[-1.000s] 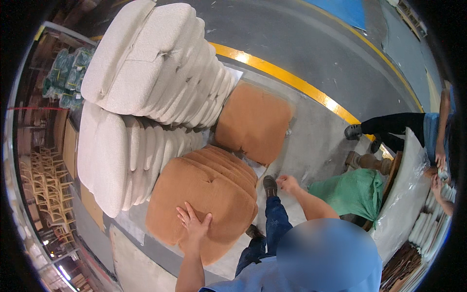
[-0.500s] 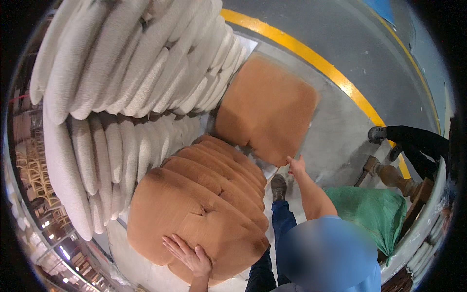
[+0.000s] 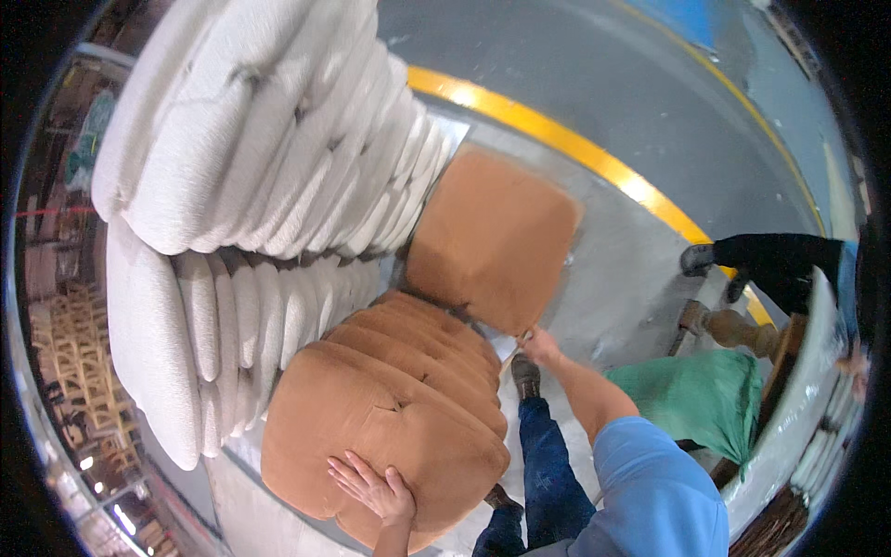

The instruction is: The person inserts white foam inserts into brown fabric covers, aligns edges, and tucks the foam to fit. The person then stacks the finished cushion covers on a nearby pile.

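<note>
My left hand (image 3: 379,492) lies flat, fingers spread, on the top of a stack of brown cushions (image 3: 353,408). The stack leans over, with several thick cushions packed against each other. Beyond it, a single square brown cushion (image 3: 492,232) lies apart. My right hand (image 3: 540,346) is closed on the near corner of that single cushion, where its fingers pinch the edge. A small notch or fold shows in the top cushion's surface.
Tall stacks of white cushions (image 3: 251,139) rise on the left. A green sack (image 3: 691,399) and a turned wooden post (image 3: 738,331) stand at the right, near another person's dark-clothed leg (image 3: 780,260). A yellow line (image 3: 557,139) crosses the floor.
My right hand's fingers have closed on the corner of the single cushion. My left hand remains flat on the stack. The whole view has shifted slightly.
</note>
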Motion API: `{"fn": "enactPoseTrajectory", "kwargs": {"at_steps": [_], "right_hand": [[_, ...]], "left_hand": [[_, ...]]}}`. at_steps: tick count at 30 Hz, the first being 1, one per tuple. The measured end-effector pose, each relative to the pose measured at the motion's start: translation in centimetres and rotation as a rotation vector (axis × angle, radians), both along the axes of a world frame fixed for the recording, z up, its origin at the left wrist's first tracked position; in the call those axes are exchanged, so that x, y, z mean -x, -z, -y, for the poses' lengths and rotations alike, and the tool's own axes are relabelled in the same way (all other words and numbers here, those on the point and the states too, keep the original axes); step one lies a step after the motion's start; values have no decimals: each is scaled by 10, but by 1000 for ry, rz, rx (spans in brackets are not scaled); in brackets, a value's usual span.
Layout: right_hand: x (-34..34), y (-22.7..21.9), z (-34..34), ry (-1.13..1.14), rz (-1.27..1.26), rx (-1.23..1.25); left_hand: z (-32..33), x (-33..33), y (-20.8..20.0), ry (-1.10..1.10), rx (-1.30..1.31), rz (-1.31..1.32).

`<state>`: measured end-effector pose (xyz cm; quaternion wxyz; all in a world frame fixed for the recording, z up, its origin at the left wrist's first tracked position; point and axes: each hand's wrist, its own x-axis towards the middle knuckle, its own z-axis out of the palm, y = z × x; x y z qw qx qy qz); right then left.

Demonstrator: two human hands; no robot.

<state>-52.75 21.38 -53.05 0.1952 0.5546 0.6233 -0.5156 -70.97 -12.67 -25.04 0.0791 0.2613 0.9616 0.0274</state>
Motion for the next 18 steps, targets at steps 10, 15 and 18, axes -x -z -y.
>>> {"fn": "enactPoseTrajectory", "kwargs": {"at_steps": [10, 15, 18], "right_hand": [[-171, -206, 200, 27, 63, -138], [-298, -261, 389, 299, 95, -101], [-388, -290, 533, 402, 308, 205]], "left_hand": [[12, -6, -52, -106, -169, 229], [-49, -25, -218, 592, -1093, 896], [-49, -99, -436, 1190, -1400, 749]]}}
